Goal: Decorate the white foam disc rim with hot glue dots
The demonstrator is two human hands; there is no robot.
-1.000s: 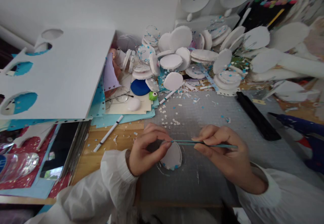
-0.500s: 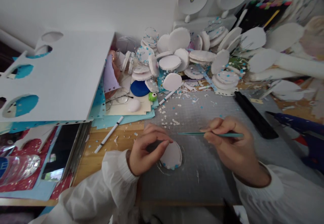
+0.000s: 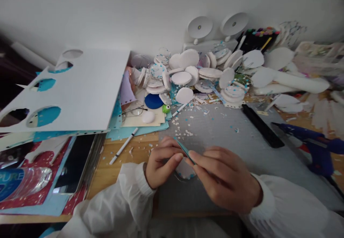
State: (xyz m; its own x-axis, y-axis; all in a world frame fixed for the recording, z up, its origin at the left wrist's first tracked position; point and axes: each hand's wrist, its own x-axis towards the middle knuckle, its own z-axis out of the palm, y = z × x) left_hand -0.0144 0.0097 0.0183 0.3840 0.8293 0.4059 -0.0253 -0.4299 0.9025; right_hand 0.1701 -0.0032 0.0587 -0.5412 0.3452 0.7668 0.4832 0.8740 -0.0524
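Observation:
Low over the grey cutting mat, my left hand (image 3: 165,161) has its thumb and forefinger closed at the upper left edge of a white disc (image 3: 185,169). Blue bits dot the lower rim of this disc, and a thin wire loop curves round it. My right hand (image 3: 227,177) pinches slim teal tweezers (image 3: 185,149) just above the disc. Their pointed end slants up and left past my left fingertips. My hands partly cover the disc, so its upper edge is hidden. Small white and blue star-shaped pieces (image 3: 185,133) are scattered on the mat beyond my fingers.
White discs (image 3: 181,77) are heaped at the back. A white board with oval holes (image 3: 94,87) stands left, above a water bottle (image 3: 24,182). On the right are a black bar (image 3: 262,127) and a blue glue gun (image 3: 309,137). A white pen (image 3: 123,146) lies left.
My right hand has come left to the disc, and the tweezers have swung from level to a slant beside my left fingers. My left hand stays at the disc. The view has shifted.

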